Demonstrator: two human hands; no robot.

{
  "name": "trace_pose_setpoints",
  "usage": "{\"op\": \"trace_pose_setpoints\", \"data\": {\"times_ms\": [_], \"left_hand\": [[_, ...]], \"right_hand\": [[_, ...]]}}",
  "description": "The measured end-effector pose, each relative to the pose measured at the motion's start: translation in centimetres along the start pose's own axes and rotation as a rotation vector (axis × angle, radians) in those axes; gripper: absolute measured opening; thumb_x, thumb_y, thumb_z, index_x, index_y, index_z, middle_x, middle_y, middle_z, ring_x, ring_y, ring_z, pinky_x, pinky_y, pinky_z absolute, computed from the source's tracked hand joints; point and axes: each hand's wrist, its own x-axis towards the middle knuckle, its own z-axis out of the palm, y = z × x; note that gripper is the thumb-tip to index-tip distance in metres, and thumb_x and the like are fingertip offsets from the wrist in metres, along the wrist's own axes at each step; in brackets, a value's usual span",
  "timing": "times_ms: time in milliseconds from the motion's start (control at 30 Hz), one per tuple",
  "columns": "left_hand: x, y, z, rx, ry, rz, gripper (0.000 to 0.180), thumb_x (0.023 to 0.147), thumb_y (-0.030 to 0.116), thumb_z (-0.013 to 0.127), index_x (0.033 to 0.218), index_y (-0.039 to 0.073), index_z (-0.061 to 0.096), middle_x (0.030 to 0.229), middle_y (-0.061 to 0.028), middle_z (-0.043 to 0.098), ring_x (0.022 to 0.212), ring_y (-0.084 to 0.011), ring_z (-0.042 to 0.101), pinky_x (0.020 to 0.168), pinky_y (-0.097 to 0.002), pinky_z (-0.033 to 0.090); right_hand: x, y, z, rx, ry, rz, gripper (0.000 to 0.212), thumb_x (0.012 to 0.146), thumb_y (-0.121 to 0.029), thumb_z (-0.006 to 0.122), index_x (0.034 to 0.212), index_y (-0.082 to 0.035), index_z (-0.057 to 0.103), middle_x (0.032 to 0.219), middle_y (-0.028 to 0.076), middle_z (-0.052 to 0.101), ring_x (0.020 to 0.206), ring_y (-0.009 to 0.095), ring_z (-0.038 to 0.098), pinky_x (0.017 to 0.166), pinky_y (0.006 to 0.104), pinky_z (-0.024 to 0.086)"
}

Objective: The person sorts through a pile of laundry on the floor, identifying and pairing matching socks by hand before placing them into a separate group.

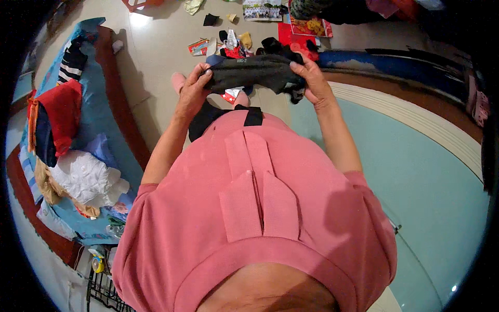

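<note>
A black cloth garment point(247, 74) is stretched sideways between my two hands, in front of my pink top. Its exact kind is hard to tell; a small pale mark shows on its upper edge. My left hand point(195, 86) pinches the left end, thumb on top. My right hand point(315, 83) grips the right end, where the cloth bunches and a loose dark end hangs down. Behind the garment, partly hidden by it, a pile of small dark, red and yellow items point(245, 40) lies on the floor.
To the left, a bed with a blue cover point(96, 125) holds a red garment point(67, 112), white cloth point(88, 177) and striped cloth point(73, 62). A pale green panel point(416, 171) with a cream edge lies at right. A red basket point(140, 4) stands at the far left.
</note>
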Motion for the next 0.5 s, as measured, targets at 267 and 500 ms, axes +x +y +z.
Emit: {"op": "trace_pose_setpoints", "data": {"times_ms": [267,500], "left_hand": [[-2.0,2.3,0.2,-0.146,-0.052,0.070,0.017,0.094,0.012,0.053,0.110,0.011,0.052,0.102,-0.0040,0.059,0.093,-0.0148,0.059,0.079,-0.0315,0.050],[-3.4,3.8,-1.0,-0.123,0.059,0.085,0.030,0.094,0.007,0.049,0.123,0.013,0.048,0.121,-0.0096,0.052,0.106,-0.0186,0.056,0.085,-0.0333,0.051]], "right_hand": [[1.4,1.8,-2.5,0.671,0.284,-0.046,0.011,0.089,-0.011,0.062,0.099,-0.011,0.057,0.096,0.007,0.061,0.086,0.023,0.059,0.078,0.0397,0.049],[1.7,2.3,-7.1,0.820,0.132,-0.133,0.005,0.090,-0.010,0.060,0.089,-0.011,0.056,0.086,0.007,0.059,0.077,0.020,0.055,0.066,0.0337,0.044]]}}
